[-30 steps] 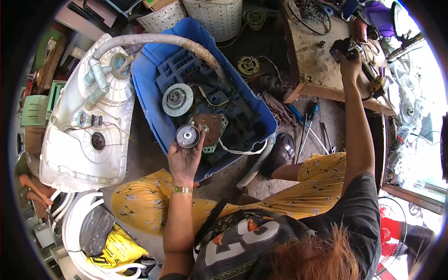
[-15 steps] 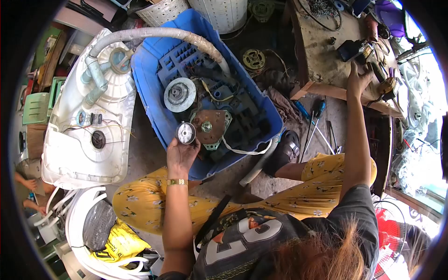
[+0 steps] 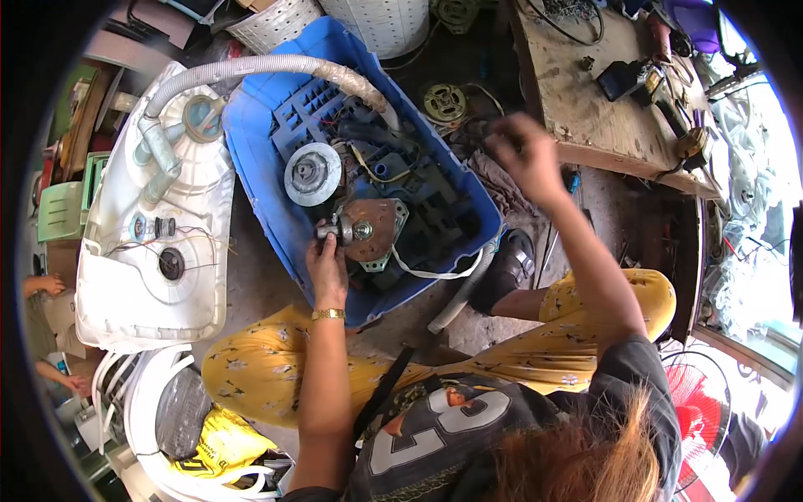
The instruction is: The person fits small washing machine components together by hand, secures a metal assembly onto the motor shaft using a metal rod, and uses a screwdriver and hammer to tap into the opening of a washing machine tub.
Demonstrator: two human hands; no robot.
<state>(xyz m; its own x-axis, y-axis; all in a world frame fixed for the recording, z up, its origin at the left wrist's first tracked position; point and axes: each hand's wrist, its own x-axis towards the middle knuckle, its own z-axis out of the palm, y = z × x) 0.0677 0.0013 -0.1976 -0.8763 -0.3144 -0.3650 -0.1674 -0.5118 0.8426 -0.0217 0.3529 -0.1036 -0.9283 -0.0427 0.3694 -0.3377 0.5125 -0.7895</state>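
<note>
My left hand point(image 3: 328, 266) grips a small round metal part point(image 3: 338, 230) with a short stub. This part is turned side-on, right beside the rusty gearbox plate point(image 3: 378, 219). A threaded shaft with a nut sticks up from the plate's middle, and a white strap runs from its edge. Behind my left hand, a pale round pulley point(image 3: 313, 174) sits inside the blue washing machine body point(image 3: 276, 238). My right hand point(image 3: 525, 155) is smeared by motion over the dark cloth between the blue body and the wooden bench, its fingers curled.
A white washer shell point(image 3: 125, 293) with hoses and loose wires lies left. The wooden bench point(image 3: 577, 109) carries a black battery pack point(image 3: 623, 81) and tools. A yellow-green motor part point(image 3: 446, 102) lies beyond the body. A red fan point(image 3: 687, 402) stands right; another person's hands point(image 3: 52, 284) show far left.
My right hand has left the bench tools and swung left toward the blue body. My left hand has moved slightly up and tilted the round metal part onto its side, beside the gearbox plate.
</note>
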